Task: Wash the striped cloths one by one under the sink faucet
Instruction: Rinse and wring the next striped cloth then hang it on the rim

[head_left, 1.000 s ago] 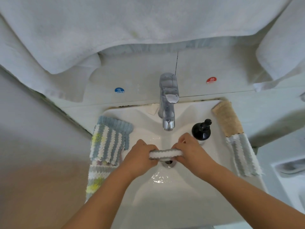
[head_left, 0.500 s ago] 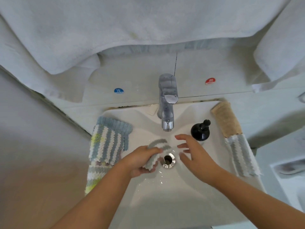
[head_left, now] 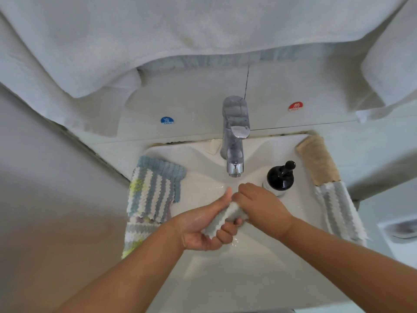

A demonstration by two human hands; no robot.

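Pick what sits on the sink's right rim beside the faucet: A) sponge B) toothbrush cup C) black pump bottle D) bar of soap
C: a black pump bottle stands on the sink rim just right of the faucet, behind the right hand.

A grey-and-white striped cloth (head_left: 222,219) is bunched into a short roll over the middle of the white sink (head_left: 248,279), gripped at both ends by the left hand (head_left: 203,227) and right hand (head_left: 261,206), at about 6 o'clock from the chrome faucet (head_left: 234,141); a stack of striped cloths (head_left: 153,195) in blue-grey, white and yellow drapes over the sink's rim at 9 o'clock, lying flat and overlapping; another grey-and-white striped cloth (head_left: 340,211) hangs over the rim at 3 o'clock, its stripes running along its length.
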